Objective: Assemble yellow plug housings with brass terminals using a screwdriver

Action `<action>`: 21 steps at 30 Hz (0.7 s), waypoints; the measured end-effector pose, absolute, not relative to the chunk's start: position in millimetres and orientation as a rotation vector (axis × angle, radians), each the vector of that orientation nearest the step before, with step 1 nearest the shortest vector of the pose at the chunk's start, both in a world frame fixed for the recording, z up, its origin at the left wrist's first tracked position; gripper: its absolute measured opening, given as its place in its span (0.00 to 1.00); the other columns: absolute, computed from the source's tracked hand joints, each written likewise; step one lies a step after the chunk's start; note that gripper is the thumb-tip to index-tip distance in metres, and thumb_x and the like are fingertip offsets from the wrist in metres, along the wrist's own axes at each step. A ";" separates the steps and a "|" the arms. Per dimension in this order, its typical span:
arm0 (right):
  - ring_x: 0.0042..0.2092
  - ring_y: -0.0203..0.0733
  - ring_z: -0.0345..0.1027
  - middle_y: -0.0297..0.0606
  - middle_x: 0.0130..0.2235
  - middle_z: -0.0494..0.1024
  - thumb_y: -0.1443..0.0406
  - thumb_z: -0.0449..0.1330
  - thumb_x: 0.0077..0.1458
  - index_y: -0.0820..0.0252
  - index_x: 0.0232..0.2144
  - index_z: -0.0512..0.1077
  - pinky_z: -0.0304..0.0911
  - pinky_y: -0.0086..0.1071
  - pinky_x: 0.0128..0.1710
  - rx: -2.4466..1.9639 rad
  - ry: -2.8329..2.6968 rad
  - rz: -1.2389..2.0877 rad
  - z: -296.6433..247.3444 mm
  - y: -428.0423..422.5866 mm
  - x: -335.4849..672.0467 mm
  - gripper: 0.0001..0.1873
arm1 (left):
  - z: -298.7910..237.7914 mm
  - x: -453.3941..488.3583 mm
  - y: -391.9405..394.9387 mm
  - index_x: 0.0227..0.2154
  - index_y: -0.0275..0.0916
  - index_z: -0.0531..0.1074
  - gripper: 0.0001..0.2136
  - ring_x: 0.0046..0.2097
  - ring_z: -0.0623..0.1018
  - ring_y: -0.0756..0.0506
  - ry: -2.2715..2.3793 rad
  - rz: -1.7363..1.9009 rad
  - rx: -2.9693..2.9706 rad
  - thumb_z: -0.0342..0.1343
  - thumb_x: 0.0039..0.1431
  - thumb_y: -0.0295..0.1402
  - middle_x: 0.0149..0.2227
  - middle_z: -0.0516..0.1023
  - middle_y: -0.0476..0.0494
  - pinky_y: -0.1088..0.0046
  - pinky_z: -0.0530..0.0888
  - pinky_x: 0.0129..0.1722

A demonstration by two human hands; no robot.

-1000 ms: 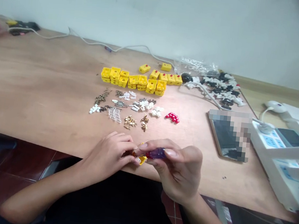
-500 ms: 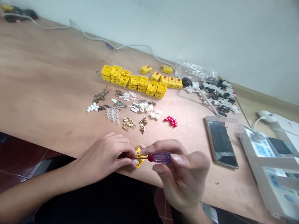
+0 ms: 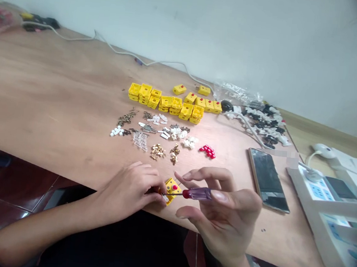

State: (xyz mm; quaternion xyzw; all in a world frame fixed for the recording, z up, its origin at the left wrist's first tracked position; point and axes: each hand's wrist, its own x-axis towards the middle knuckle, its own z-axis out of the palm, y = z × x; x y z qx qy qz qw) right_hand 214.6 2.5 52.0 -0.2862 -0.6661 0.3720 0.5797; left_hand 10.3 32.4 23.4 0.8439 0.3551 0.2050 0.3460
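My left hand (image 3: pixel 136 186) pinches the left side of a yellow plastic housing (image 3: pixel 170 188) at the table's front edge. A red button and a small white piece show inside that housing. In my right hand (image 3: pixel 230 211) is a screwdriver (image 3: pixel 200 194) with a clear purple handle and a red collar. Its shaft points left across the housing, and the tip is at my left fingertips. Just what the tip touches is hidden by those fingers. Brass pieces (image 3: pixel 158 151) and red buttons (image 3: pixel 207 151) lie in small piles beyond my hands.
Stacked yellow housings (image 3: pixel 165 102) stand in a row behind piles of screws (image 3: pixel 125 117), white plastic parts (image 3: pixel 190 142) and clear pieces (image 3: pixel 140 141). A phone (image 3: pixel 269 180) and a white power strip (image 3: pixel 316 190) lie to the right. A white cable (image 3: pixel 117 52) runs along the wall.
The view has shifted slightly, so the table things appear further right and lower. The red button in the housing now shows. My right hand's fingers are more spread around the screwdriver handle.
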 end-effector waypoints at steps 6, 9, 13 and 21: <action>0.39 0.35 0.77 0.30 0.40 0.77 0.78 0.67 0.56 0.44 0.45 0.77 0.81 0.47 0.51 -0.607 -1.446 0.906 51.1 1.3 216.6 0.23 | 24.4 10.8 31.0 0.35 0.41 0.77 0.05 0.40 0.77 0.45 0.921 0.537 2.209 0.65 0.64 0.35 0.36 0.81 0.51 0.67 0.64 0.42; 0.39 0.37 0.80 0.31 0.41 0.81 0.76 0.61 0.63 0.43 0.49 0.75 0.78 0.52 0.53 -0.559 -1.522 1.018 51.3 1.3 222.1 0.20 | 25.3 11.5 30.9 0.34 0.41 0.78 0.05 0.40 0.77 0.46 0.917 0.538 2.202 0.64 0.65 0.35 0.36 0.80 0.51 0.67 0.65 0.42; 0.46 0.41 0.80 0.36 0.45 0.82 0.72 0.58 0.67 0.44 0.53 0.72 0.78 0.52 0.52 -0.559 -1.581 1.070 54.2 1.1 224.0 0.18 | 25.2 11.0 31.9 0.35 0.41 0.78 0.05 0.40 0.77 0.46 0.915 0.561 2.181 0.65 0.64 0.35 0.36 0.80 0.51 0.67 0.65 0.42; 0.41 0.39 0.80 0.34 0.40 0.79 0.74 0.60 0.64 0.44 0.50 0.75 0.77 0.54 0.54 -0.548 -1.534 1.025 49.2 2.4 224.7 0.19 | 27.9 8.6 34.2 0.36 0.41 0.80 0.03 0.40 0.78 0.47 0.870 0.561 2.168 0.66 0.64 0.34 0.36 0.81 0.51 0.68 0.67 0.43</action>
